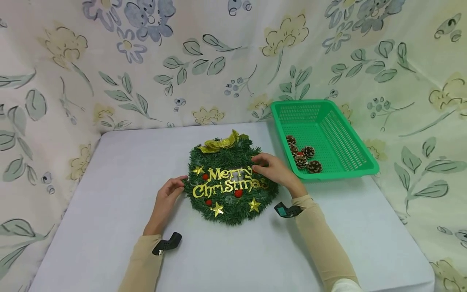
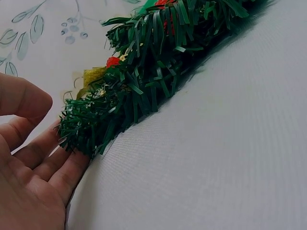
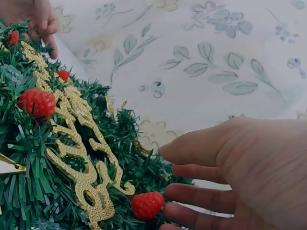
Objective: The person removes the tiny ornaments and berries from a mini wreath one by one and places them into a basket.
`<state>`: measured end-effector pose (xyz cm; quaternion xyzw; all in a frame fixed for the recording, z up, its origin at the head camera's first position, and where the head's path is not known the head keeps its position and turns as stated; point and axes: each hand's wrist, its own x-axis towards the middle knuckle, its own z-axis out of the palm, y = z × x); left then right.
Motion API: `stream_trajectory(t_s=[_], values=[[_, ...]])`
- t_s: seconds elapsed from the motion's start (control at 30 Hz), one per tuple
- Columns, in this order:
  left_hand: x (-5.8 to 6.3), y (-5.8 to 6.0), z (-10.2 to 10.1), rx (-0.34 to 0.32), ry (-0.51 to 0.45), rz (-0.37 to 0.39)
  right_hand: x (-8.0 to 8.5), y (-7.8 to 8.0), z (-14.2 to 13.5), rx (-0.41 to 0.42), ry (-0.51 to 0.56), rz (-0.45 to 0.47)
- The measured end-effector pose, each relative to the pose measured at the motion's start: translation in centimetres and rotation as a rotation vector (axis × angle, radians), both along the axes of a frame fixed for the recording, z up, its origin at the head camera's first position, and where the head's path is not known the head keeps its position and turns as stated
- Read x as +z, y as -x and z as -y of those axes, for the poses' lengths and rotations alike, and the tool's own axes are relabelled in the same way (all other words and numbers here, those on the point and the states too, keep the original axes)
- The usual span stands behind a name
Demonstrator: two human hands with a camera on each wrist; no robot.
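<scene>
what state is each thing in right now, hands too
Wreath: decorated, lying on the table
Gold lettering: across the wreath, reading "Merry Christmas"
Left hand: fingers extended, touching the wreath's left edge
Right hand: fingers extended at a red berry, contact unclear
Basket: upright, open-topped, partly filled
Pine cones: inside the basket, scales open

right hand [image 3: 240, 175] at lower right: thumb uppermost, fingers extended toward green wreath [image 3: 38, 189], tips just beside a red berry [image 3: 147, 206]; contact unclear. gold lettering [image 3: 86, 184] runs diagonally over the foliage. second berry [image 3: 37, 104] lies left of it. left hand [image 3: 36, 19] at upper left, by the wreath's far side. background: floral cloth [image 3: 192, 96].
</scene>
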<state>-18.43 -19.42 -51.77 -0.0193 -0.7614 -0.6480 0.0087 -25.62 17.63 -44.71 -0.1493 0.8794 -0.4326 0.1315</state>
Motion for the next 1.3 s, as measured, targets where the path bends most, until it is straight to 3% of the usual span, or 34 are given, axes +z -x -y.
stream_trajectory(t_s=[0.63,0.93,1.3], values=[[0.29,0.52,-0.03,-0.011,0.004,-0.01,-0.06,0.58,-0.32,0.038,0.009,0.028],[0.19,-0.19,0.08,0.001,0.017,0.024,-0.36,-0.03,-0.06,0.053,-0.044,0.043],[0.05,0.03,0.06,0.006,0.008,0.023,-0.38,0.14,-0.2,0.051,-0.022,0.066]])
